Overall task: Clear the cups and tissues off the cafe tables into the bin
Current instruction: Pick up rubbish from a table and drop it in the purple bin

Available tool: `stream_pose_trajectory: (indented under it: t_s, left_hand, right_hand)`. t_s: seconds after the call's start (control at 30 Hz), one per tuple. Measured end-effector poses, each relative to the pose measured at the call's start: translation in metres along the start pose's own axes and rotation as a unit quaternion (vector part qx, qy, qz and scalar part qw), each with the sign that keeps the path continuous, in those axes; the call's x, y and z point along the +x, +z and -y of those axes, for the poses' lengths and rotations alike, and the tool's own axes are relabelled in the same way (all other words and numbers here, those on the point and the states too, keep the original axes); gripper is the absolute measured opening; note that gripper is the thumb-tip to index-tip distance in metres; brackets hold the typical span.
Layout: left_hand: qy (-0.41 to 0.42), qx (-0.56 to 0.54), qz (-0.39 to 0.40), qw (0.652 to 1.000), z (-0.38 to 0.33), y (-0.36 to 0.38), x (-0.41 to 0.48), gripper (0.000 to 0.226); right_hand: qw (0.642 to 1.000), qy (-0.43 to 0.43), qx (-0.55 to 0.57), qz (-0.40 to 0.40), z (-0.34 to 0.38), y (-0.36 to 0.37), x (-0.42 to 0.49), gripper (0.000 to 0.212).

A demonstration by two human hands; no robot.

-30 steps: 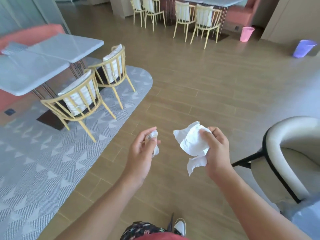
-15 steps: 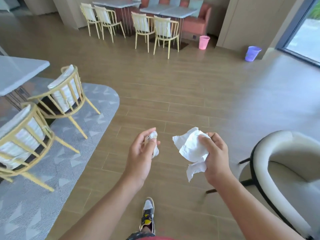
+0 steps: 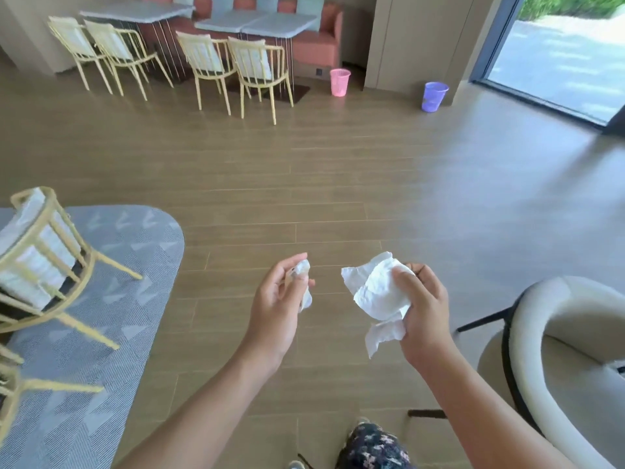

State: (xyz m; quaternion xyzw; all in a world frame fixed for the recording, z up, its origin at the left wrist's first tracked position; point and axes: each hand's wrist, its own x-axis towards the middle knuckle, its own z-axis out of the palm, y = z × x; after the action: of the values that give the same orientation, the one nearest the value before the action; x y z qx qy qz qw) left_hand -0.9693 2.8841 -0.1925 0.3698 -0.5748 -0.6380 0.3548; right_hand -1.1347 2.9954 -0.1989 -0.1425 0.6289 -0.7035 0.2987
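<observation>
White paper, crumpled: large tissue (image 3: 375,292), soft creased folds, one ragged tail dangling under the palm. Clamped in right grip (image 3: 422,309), thumb across the front, fingers curled behind. Small tissue (image 3: 303,270), wadded tight, pinched in left grip (image 3: 277,309) between thumb and fingertips, a strip trailing down past the thumb. Both held in mid-air at about the same height, apart from each other, over plank floor (image 3: 338,184), tan, matte, wood-look.

Grey rug (image 3: 111,299) to the left, rounded corner, pale triangle pattern, woven texture. On it, yellow spindle-back chair (image 3: 40,258), white cushion, blurred. To the right, cream armchair (image 3: 568,333), curved tub back, black piping, thin black legs.

Far across the floor: pink bin (image 3: 340,82), mesh-like wall, just beside orange bench seat (image 3: 318,45); purple bin (image 3: 434,96), same build, near a beige wall corner by the glass door (image 3: 558,62). Grey stone-look surfaces (image 3: 280,23) before the bench, four more yellow chairs (image 3: 253,62) drawn up. Dark patterned fabric (image 3: 372,445) at the bottom edge.
</observation>
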Motion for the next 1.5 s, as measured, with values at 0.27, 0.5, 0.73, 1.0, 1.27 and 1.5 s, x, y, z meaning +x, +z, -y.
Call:
stream_pose_trajectory:
  t_s: [0.27, 0.5, 0.73, 1.0, 1.27, 1.5]
  left_hand:
    - [-0.011, 0.020, 0.041, 0.999, 0.011, 0.078, 0.152, 0.022]
    - [-0.006, 0.030, 0.056, 0.998, -0.008, 0.174, 0.294, 0.022]
    - [-0.003, 0.010, 0.091, 0.996, -0.021, 0.259, 0.403, 0.022]
    - [-0.002, -0.001, 0.140, 0.990, -0.014, 0.329, 0.531, 0.021]
    - [0.009, -0.038, 0.182, 0.982, -0.028, 0.391, 0.708, 0.021]
    - [-0.001, -0.029, 0.190, 0.981, -0.042, 0.427, 0.837, 0.018]
  right_hand:
    - [0.998, 0.016, 0.034, -0.048, -0.001, -0.014, 0.155, 0.037]
    - [0.998, -0.007, 0.027, -0.048, 0.055, -0.044, 0.320, 0.036]
    - [0.998, -0.015, 0.020, -0.062, 0.097, -0.068, 0.439, 0.036]
    - [0.994, -0.025, -0.021, -0.104, 0.109, -0.078, 0.557, 0.030]
    - [0.987, -0.051, -0.028, -0.148, 0.156, -0.051, 0.724, 0.037]
    - [0.986, -0.058, -0.036, -0.149, 0.175, -0.008, 0.843, 0.037]
